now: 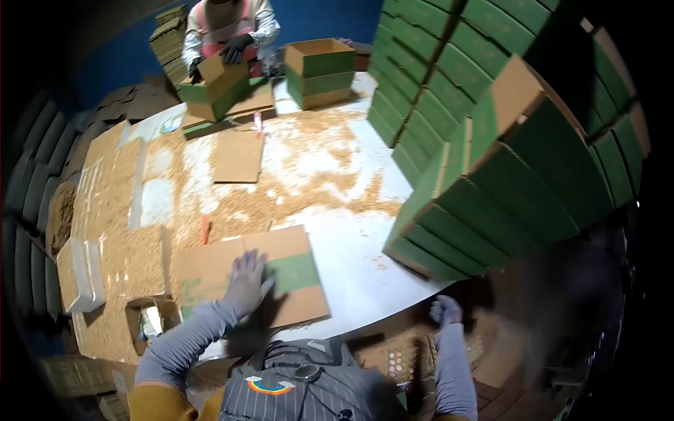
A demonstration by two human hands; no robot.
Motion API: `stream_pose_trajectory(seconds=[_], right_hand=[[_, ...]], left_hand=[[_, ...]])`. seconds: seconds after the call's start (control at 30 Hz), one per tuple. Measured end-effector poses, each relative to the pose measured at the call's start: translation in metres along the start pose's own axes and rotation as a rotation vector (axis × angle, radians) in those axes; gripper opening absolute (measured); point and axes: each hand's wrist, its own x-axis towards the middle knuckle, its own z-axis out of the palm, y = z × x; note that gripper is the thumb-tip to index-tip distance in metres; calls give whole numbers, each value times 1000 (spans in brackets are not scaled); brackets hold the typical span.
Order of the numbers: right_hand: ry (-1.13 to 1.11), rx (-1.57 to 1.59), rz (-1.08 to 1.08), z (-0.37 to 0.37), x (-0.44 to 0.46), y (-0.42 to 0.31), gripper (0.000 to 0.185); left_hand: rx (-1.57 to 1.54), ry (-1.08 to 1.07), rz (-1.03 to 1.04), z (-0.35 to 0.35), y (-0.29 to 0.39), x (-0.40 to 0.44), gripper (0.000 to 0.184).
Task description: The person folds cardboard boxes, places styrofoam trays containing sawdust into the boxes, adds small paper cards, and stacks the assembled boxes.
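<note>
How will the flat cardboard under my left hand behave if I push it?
The flat cardboard is probably fairly stiff, as it lies level with straight edges. It looks light for its size, being broad and thin. It may slide readily, since the white tabletop beside it looks smooth.

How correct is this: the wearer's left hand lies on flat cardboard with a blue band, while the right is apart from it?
The band is green, not blue, in the head view. The left hand lies on flat cardboard, the right hand apart from it.
</note>
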Motion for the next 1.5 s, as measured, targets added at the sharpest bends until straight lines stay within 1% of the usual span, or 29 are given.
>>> stream_pose_trajectory(seconds=[0.03,0.07,0.1,0.13,0.17,0.2,0.23,0.33,0.37,0.4,0.47,0.5,0.53,0.57,0.6,0.67,0.7,0.73,0.77,0.8,0.87,0.93,1.0,1.2,1.27,1.3,1.33,1.43,1.5], right_hand=[[-28,-45,-89,46,6,53,14],[-112,-152,-176,104,-5,86,27],[-303,-266,-135,153,-14,98,41],[-374,-385,-244,187,14,122,48],[-312,-551,-486,224,51,155,54],[-292,-417,-280,269,25,140,54],[-274,-797,-502,281,63,161,49],[-148,-819,-404,305,-4,113,42],[-246,-506,-338,297,0,110,34],[-379,-235,-198,301,-36,85,33],[-487,-377,-431,314,-82,45,28],[-640,-213,-496,324,-103,35,25],[-734,-115,-554,336,-127,25,26],[-712,-283,-683,346,-135,19,23],[-679,-448,-813,351,-140,16,21],[-782,-814,-865,349,-123,13,25],[-538,-758,-1163,349,-123,23,29],[-277,-678,-1440,356,-133,35,32],[-233,-665,-1497,363,-173,32,43],[-287,-627,-1636,368,-183,45,42],[-623,-1020,-1901,386,-195,50,42],[-509,-1298,-1910,408,-180,67,42],[-454,-1324,-1849,410,-156,70,49],[-123,-926,-844,413,25,58,65],[-220,-871,-596,408,96,75,71],[-158,-1041,-631,408,111,81,70],[-209,-917,-726,414,87,79,59],[-469,-267,-609,425,23,57,43],[-552,-293,-501,418,-76,9,38]], left_hand=[[37,-85,-20,15,-29,-39,64],[67,-173,-30,30,-45,-72,68],[61,-146,-17,47,-46,-95,70],[60,-119,4,59,-41,-106,72],[23,-125,55,68,-34,-112,72],[-15,-126,102,74,-25,-111,72],[-52,-184,174,74,-17,-109,71],[-193,-151,174,63,-22,-111,58],[-201,-133,145,50,-30,-114,58],[-281,62,30,26,-40,-116,56],[-250,428,-180,-59,-57,-114,53],[-28,623,-206,-99,-69,-116,52],[82,714,-258,-141,-66,-115,51],[194,714,-230,-166,-70,-114,51],[202,560,-217,-187,-70,-114,51],[49,68,-306,-205,-79,-110,48],[47,81,-312,-203,-88,-109,48],[-27,-148,-275,-194,-102,-105,54],[-103,-377,-236,-183,-113,-99,61],[-110,-374,-248,-170,-119,-98,61],[-13,-236,99,-144,-131,-94,83],[52,-258,62,-119,-133,-93,106],[130,-246,97,-88,-122,-93,109],[30,-61,-176,23,-71,-60,106],[-77,-165,-357,39,-59,-54,107],[-57,-106,-349,47,-57,-58,105],[-60,-101,-355,48,-60,-63,105],[99,108,-223,33,-83,-77,91],[64,168,-193,-28,-86,-94,69]])
